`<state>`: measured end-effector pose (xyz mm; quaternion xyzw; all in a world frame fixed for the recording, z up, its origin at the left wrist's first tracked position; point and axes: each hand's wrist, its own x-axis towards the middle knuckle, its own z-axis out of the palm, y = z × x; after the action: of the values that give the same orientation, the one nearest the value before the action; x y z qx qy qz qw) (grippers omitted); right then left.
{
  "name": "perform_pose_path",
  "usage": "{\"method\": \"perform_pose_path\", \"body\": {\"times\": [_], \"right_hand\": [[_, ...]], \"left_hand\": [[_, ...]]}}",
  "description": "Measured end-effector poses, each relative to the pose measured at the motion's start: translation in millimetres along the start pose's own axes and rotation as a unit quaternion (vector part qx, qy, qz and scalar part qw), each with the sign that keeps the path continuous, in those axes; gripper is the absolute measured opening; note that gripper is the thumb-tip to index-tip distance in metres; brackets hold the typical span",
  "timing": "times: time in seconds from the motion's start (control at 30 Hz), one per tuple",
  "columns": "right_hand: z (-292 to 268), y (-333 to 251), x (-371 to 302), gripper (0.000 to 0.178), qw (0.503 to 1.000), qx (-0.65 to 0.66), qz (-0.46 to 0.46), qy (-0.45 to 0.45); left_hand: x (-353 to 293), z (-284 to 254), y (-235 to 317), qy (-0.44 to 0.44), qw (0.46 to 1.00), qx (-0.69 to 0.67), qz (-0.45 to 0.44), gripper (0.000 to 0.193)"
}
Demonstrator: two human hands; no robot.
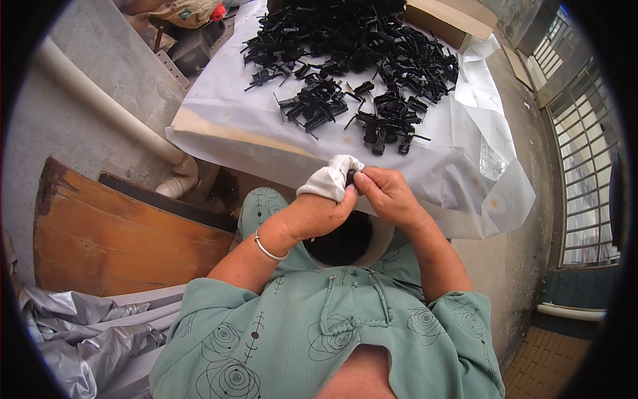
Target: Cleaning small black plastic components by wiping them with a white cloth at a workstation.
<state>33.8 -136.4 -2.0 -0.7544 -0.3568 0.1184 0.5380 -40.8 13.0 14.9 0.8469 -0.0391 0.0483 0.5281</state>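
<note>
Concrete floor surrounds a bench draped in white plastic sheet (458, 179), heaped with small black plastic clips (359, 60). Both hands meet at its near edge: the left hand (319, 206), fingers cloth-wrapped, and the right hand (389, 196) pinch one small black plastic piece (350, 178) between them, well short of the heap.

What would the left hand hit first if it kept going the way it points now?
The left hand points up-right, straight at the small black part pinched between both hands, with the right hand just behind it. Past them lies the white sheet, though depth is unclear.
</note>
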Motion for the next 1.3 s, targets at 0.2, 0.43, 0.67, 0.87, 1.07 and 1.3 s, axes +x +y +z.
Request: {"method": "perform_pose_path", "body": {"times": [0.2, 0.43, 0.67, 0.87, 1.07, 1.3], "right_hand": [[-34.9, 12.2, 46.4, 0.013, 0.890, -0.364, -0.125, 0.246], [-29.5, 19.3, 47.5, 0.008, 0.908, -0.312, -0.116, 0.255], [10.2, -9.7, -2.1, 0.013, 0.991, 0.002, 0.064, 0.115], [5.2, -26.3, -5.3, 0.017, 0.964, -0.164, -0.193, 0.086], [7.5, -25.6, -5.1, 0.014, 0.953, -0.155, -0.244, 0.085], [8.9, -17.8, -2.6, 0.016, 0.931, -0.204, -0.199, 0.227]], "left_hand": [[0.3, -7.3, -26.9, 0.064, 0.957, 0.219, 0.181, 0.031], [0.8, 4.7, -40.6, 0.133, 0.989, 0.049, 0.028, 0.025], [9.6, 18.9, -38.6, 0.224, 0.960, -0.114, 0.123, 0.033], [11.0, 14.6, -25.0, 0.119, 0.955, -0.263, 0.075, 0.031], [6.0, 10.0, -15.7, 0.056, 0.950, -0.305, 0.040, 0.028], [-0.8, -2.9, -7.9, -0.073, 0.947, -0.310, -0.044, 0.027]]}}
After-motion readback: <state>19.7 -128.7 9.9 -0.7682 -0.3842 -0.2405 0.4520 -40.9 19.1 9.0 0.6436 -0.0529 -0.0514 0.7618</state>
